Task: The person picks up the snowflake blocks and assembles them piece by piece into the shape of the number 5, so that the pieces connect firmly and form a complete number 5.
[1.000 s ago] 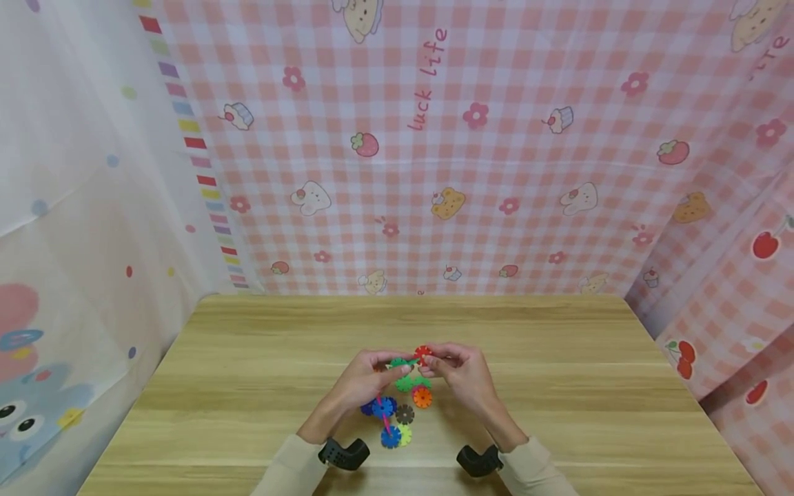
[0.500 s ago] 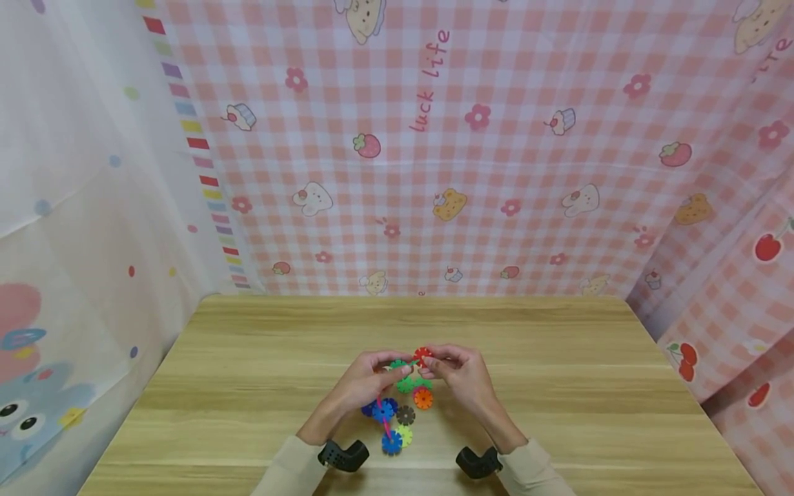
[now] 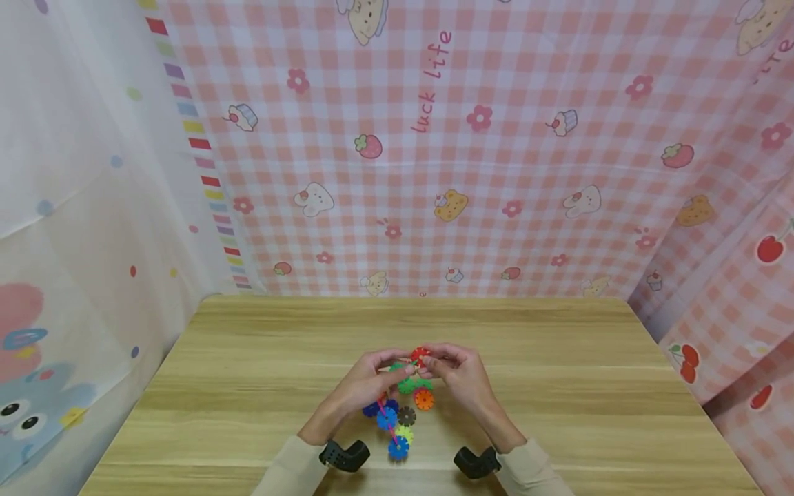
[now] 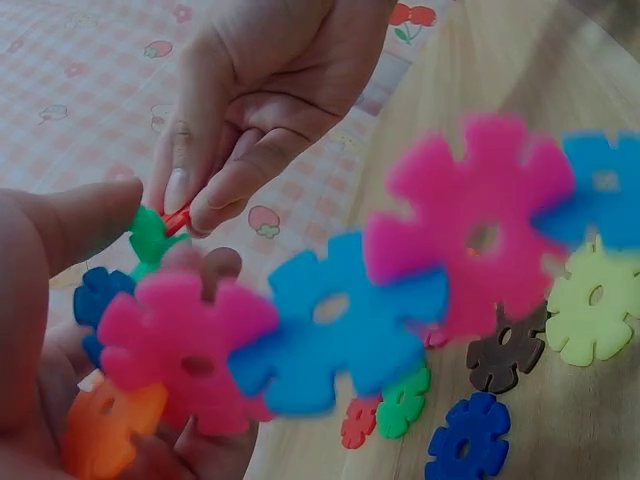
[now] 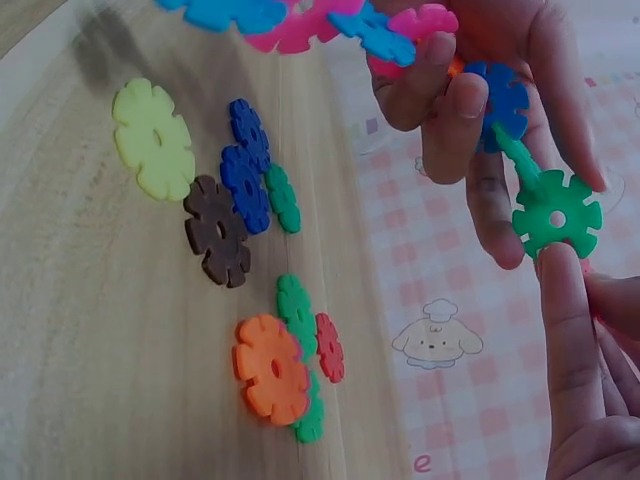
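Note:
My left hand (image 3: pixel 366 377) holds a chain of interlocked flower-shaped plastic discs. In the left wrist view the chain runs from an orange disc (image 4: pixel 112 425) through a pink disc (image 4: pixel 185 350) and a light blue disc (image 4: pixel 335 320) to another pink disc (image 4: pixel 490 225) and a blue one at the right edge. A green disc (image 5: pixel 557 205) sits at the chain's other end, beside my left fingertips. My right hand (image 3: pixel 462 368) pinches a red disc (image 3: pixel 420 355), which touches that green disc. Whether their slots are engaged is hidden by fingers.
Loose discs lie on the wooden table (image 3: pixel 248 386) beneath the hands: orange (image 5: pixel 270 370), brown (image 5: pixel 217 232), yellow (image 5: pixel 152 140), and several green, dark blue and red ones. A checked cloth (image 3: pixel 397 138) hangs behind the table.
The red disc has shifted slightly left, closer to my left fingertips. The chain's dangling blue end has swung a little toward me and to the right.

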Tool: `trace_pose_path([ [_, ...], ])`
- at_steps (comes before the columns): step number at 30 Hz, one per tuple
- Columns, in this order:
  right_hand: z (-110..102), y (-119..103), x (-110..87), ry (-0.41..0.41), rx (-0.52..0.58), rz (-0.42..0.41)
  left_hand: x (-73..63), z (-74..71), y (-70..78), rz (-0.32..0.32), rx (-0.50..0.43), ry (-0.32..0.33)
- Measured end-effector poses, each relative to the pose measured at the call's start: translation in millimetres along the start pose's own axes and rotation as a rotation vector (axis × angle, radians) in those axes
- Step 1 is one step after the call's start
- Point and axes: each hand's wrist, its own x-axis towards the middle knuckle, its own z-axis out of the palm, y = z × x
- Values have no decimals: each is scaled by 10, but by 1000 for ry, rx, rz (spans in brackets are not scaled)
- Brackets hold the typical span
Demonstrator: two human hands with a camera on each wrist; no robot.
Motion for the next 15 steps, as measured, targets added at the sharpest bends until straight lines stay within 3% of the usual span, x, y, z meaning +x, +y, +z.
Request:
trace_pose_path([
  [6,22,-17,16,-17,2,3,-6,-18,0,15,13,7],
  [15,-33,53,13,11,-110,16,-61,-117,-5,-41,15,87],
])
